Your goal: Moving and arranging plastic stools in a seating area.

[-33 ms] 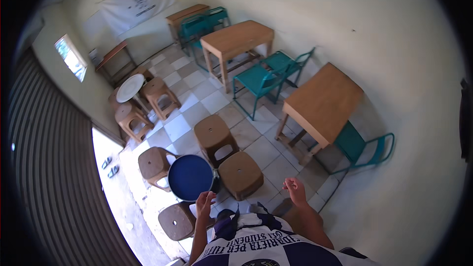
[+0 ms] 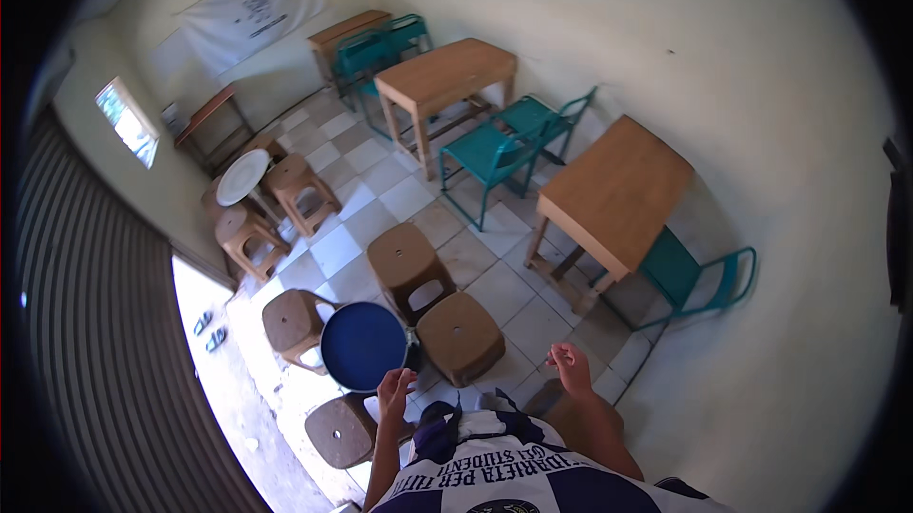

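My left hand [image 2: 394, 392] is held in the air by the near edge of a round table with a blue top [image 2: 361, 347], overlapping its rim in view. I cannot tell whether it touches the table. Its fingers are loosely bent and a little apart, with nothing in them. Farther right, my right hand [image 2: 572, 368] hovers over the tiled floor, fingers half curled and apart, also holding nothing. Brown plastic stools surround the blue table: one stool [image 2: 460, 339] between my hands, another stool [image 2: 406, 258] behind it, and one stool [image 2: 290, 318] on the left.
A wooden table [image 2: 618, 192] with a green chair [image 2: 677, 271] stands at right; another wooden table [image 2: 447, 76] is farther back near more green chairs. A white round table [image 2: 243, 177] with stools is far left. A ribbed shutter [image 2: 95, 342] borders the bright doorway, where sandals [image 2: 216, 338] lie.
The room has shifted slightly to the left in view as my head turned a little. Both hands keep the same pose.
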`<state>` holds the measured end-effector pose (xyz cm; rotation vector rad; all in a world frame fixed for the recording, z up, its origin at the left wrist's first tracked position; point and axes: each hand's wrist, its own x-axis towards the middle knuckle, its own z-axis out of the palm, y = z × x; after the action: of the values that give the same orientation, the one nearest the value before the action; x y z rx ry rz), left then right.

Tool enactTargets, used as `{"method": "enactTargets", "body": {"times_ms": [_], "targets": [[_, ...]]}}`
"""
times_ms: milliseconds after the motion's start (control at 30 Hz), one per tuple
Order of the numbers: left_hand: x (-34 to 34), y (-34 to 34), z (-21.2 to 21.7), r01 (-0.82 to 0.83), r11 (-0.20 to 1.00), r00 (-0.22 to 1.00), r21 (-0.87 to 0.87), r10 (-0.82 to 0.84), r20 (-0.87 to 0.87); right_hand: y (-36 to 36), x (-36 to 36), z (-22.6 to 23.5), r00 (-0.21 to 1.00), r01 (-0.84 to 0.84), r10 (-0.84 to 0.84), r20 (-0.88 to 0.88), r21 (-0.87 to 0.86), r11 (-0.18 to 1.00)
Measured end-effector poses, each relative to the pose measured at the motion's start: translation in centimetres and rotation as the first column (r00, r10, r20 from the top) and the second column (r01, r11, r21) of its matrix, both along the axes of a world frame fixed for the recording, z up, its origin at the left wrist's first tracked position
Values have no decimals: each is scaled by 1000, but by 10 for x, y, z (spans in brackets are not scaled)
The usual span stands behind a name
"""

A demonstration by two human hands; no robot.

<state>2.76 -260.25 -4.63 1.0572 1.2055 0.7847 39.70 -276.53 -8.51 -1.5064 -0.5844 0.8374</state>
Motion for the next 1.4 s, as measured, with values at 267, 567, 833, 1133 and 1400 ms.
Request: {"method": "enactTargets", "body": {"times_ms": [267, 567, 833, 1133, 1400], "targets": [[80, 38, -10, 330, 944, 944, 25, -329, -36, -98, 10, -2, 944, 329, -330, 15, -117, 937], [151, 63, -3, 490, 872, 871, 7, -488, -54, -123, 10, -7, 881, 473, -466, 89, -217, 854], [173, 109, 1, 489, 872, 872, 9, -489, -17, -71, 37, -6, 883, 468, -462, 79, -213, 858], [211, 150, -27, 583, 810, 809, -58, -586, -47, -60, 67, -9, 777, 629, -618, 120, -141, 764], [343, 154, -36, 733, 679, 680, -26, -733, 8, -87, 117, -17, 686, 727, -716, 129, -159, 668]]}}
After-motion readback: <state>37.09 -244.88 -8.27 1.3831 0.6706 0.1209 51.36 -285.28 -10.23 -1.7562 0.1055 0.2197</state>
